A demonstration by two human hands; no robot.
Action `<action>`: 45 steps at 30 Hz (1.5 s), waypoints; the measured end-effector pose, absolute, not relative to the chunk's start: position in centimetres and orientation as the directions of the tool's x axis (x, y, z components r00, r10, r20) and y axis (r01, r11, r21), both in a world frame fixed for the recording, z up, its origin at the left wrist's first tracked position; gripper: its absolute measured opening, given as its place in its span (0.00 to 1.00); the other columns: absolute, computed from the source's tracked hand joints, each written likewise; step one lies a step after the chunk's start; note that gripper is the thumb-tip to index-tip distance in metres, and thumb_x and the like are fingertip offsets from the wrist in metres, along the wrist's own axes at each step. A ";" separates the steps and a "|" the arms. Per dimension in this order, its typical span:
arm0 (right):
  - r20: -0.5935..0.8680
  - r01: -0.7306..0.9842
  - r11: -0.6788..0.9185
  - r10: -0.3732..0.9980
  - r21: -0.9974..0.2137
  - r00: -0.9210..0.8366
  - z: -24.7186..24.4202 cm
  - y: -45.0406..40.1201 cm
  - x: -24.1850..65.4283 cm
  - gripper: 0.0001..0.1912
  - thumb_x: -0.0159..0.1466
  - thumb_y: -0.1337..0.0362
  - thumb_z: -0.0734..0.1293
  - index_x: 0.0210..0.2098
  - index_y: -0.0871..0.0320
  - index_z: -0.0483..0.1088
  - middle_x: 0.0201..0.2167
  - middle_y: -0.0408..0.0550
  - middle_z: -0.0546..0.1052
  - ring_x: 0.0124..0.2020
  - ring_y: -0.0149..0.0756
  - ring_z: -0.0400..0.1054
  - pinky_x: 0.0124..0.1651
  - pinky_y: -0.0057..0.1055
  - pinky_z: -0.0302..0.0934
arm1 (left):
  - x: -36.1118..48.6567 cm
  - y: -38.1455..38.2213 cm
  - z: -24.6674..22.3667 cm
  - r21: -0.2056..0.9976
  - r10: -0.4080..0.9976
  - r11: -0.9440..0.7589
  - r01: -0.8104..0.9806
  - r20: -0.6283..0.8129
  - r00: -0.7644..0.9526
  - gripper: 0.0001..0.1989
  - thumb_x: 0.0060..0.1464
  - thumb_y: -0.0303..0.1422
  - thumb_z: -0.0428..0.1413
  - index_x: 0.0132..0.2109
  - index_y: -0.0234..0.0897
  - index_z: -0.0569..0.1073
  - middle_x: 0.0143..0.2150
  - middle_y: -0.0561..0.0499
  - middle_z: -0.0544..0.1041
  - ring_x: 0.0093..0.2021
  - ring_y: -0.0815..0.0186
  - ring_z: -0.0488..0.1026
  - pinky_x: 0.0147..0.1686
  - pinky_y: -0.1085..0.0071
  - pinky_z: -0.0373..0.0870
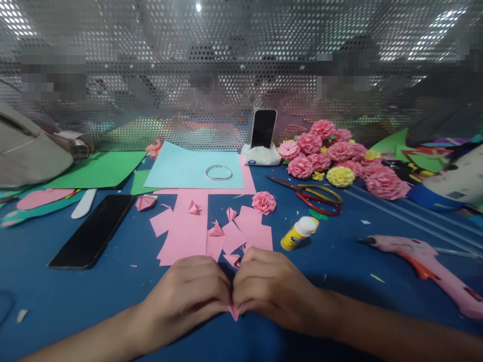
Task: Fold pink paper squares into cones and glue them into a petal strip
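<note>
Both hands meet near the front of the blue table. My left hand [188, 284] and my right hand [277, 289] pinch a small piece of folded pink paper [234, 312] between thumbs and fingers. Only its pointed tip shows below the thumbs; the rest is hidden. Just beyond the hands lie pink paper squares [233, 238] and several small folded pink pieces, one of them a folded piece [216, 229] standing on the sheets. A finished pink paper flower [264, 202] sits behind the squares. To the right of them, a yellow glue bottle [298, 234] with a white cap leans over.
A black phone [92, 231] lies at left, and another phone [263, 129] stands on a tissue pack [260, 155]. Scissors [313, 193], a pink glue gun [422, 261] and a pile of paper flowers [320, 148] occupy the right. A perforated metal screen [158, 90] rises behind.
</note>
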State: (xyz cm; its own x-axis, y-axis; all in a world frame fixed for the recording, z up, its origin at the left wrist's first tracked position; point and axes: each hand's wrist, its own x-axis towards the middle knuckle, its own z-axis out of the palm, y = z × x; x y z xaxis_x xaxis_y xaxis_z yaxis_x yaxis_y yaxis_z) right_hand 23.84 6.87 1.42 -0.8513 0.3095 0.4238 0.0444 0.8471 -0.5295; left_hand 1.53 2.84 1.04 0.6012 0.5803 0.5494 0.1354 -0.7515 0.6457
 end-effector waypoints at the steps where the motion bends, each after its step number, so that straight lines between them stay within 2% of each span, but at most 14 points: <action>1: 0.415 0.048 0.834 0.323 -0.550 -0.851 1.5 6.8 23.8 0.21 0.76 0.57 0.54 0.37 0.57 0.74 0.34 0.44 0.78 0.37 0.33 0.65 0.45 0.31 0.58 | 1.5 2.8 1.1 0.658 0.590 -0.741 0.136 0.539 0.601 0.07 0.66 0.28 0.54 0.41 0.32 0.76 0.35 0.46 0.79 0.36 0.66 0.75 0.38 0.71 0.71; 9: 0.396 0.085 0.660 0.543 -0.746 -0.740 1.5 6.8 23.7 0.02 0.66 0.67 0.70 0.37 0.58 0.75 0.33 0.44 0.77 0.39 0.33 0.68 0.43 0.28 0.62 | 1.3 3.1 1.2 0.861 0.793 -0.487 0.144 0.367 0.486 0.02 0.60 0.24 0.60 0.39 0.34 0.78 0.36 0.49 0.80 0.37 0.69 0.77 0.40 0.77 0.72; 12: 0.365 0.094 0.595 0.602 -0.798 -0.710 1.4 6.8 23.9 0.05 0.65 0.69 0.72 0.41 0.57 0.74 0.36 0.44 0.76 0.37 0.31 0.68 0.39 0.25 0.62 | 1.2 3.2 1.1 0.897 0.826 -0.422 0.133 0.320 0.464 0.02 0.60 0.25 0.61 0.39 0.35 0.79 0.35 0.50 0.81 0.36 0.69 0.78 0.40 0.77 0.72; 15: 0.333 0.117 0.546 0.652 -0.830 -0.681 1.4 6.7 24.0 0.06 0.64 0.70 0.72 0.41 0.57 0.73 0.36 0.43 0.75 0.35 0.28 0.67 0.38 0.23 0.62 | 1.3 3.3 1.2 0.904 0.832 -0.408 0.129 0.310 0.459 0.02 0.59 0.25 0.61 0.39 0.35 0.79 0.36 0.50 0.81 0.37 0.69 0.78 0.41 0.77 0.72; 21: 0.347 0.113 0.561 0.645 -0.820 -0.681 1.4 6.7 23.8 0.08 0.61 0.70 0.74 0.39 0.57 0.74 0.35 0.42 0.75 0.35 0.29 0.67 0.38 0.23 0.62 | 1.5 3.2 1.3 0.851 0.775 -0.514 0.110 0.405 0.485 0.04 0.59 0.23 0.61 0.39 0.34 0.80 0.38 0.48 0.79 0.41 0.68 0.77 0.43 0.76 0.71; 27: 0.346 0.107 0.565 0.633 -0.818 -0.693 1.4 6.6 23.6 0.08 0.60 0.68 0.76 0.37 0.58 0.74 0.33 0.42 0.75 0.33 0.29 0.67 0.37 0.24 0.63 | 1.7 2.9 1.0 0.860 0.811 -0.484 0.160 0.371 0.453 0.04 0.56 0.26 0.64 0.39 0.34 0.76 0.34 0.51 0.79 0.35 0.70 0.76 0.37 0.78 0.71; 33: 0.376 0.077 0.623 0.560 -0.779 -0.738 1.2 6.7 23.5 0.08 0.61 0.62 0.74 0.33 0.59 0.74 0.31 0.43 0.77 0.35 0.32 0.69 0.40 0.27 0.62 | 1.6 3.0 1.0 0.796 0.751 -0.577 0.184 0.428 0.502 0.05 0.60 0.31 0.62 0.41 0.35 0.76 0.34 0.50 0.78 0.34 0.69 0.75 0.35 0.77 0.71; 36: 0.396 0.061 0.648 0.534 -0.759 -0.747 1.1 6.8 23.5 0.09 0.64 0.59 0.72 0.32 0.58 0.74 0.30 0.45 0.78 0.35 0.33 0.69 0.40 0.29 0.62 | 1.6 3.0 1.0 0.795 0.733 -0.584 0.165 0.428 0.528 0.04 0.60 0.30 0.61 0.42 0.34 0.77 0.35 0.48 0.78 0.35 0.68 0.76 0.37 0.76 0.72; 40: 0.404 0.091 0.650 0.569 -0.754 -0.716 1.1 6.8 23.5 0.12 0.62 0.58 0.73 0.30 0.59 0.73 0.28 0.44 0.77 0.33 0.33 0.68 0.38 0.29 0.61 | 1.6 3.1 1.0 0.788 0.713 -0.598 0.145 0.440 0.546 0.05 0.60 0.26 0.60 0.44 0.32 0.79 0.37 0.45 0.79 0.38 0.66 0.78 0.39 0.74 0.73; 45: 0.409 0.096 0.654 0.574 -0.751 -0.710 1.0 6.8 23.4 0.11 0.62 0.58 0.74 0.30 0.59 0.73 0.26 0.43 0.75 0.31 0.32 0.66 0.36 0.28 0.60 | 1.6 3.3 1.1 0.781 0.694 -0.609 0.138 0.440 0.570 0.05 0.62 0.29 0.59 0.42 0.34 0.79 0.35 0.46 0.80 0.37 0.66 0.78 0.38 0.74 0.73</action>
